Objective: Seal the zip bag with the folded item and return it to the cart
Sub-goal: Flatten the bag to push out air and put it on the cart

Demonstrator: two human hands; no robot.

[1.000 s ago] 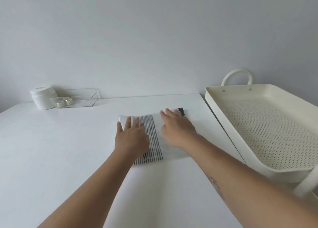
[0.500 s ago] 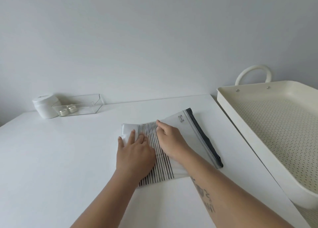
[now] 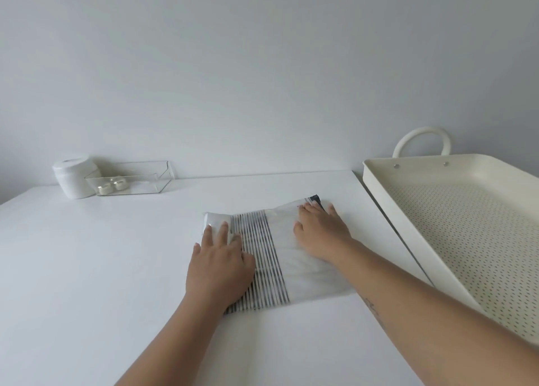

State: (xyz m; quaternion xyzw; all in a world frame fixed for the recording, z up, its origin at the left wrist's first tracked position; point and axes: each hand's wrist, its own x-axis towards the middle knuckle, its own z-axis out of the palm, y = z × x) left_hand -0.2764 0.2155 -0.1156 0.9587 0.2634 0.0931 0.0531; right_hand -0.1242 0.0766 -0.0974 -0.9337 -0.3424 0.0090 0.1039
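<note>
Status: task incomplete, sealing stage.

The zip bag lies flat on the white table, just beside the cart tray but not in it. The folded item, a striped cloth, sits inside the bag toward its left half.

My left hand rests palm down on the bag's left end, over the cloth. Its fingers are straight and slightly apart, pressing rather than gripping.

My right hand lies flat on the bag's right end, fingertips spread at the dark zip strip. Only the far tip of that strip shows; the rest is under my hand. I cannot tell whether the closure is pressed shut along its length.

Assessment: the item is bagged and the bag flattened. Left to do, as I judge it: confirm or finish the seal along the strip, then lift the bag and set it in the tray to my right.

Also on the table, well apart at the far left: a white jar and a clear box.
</note>
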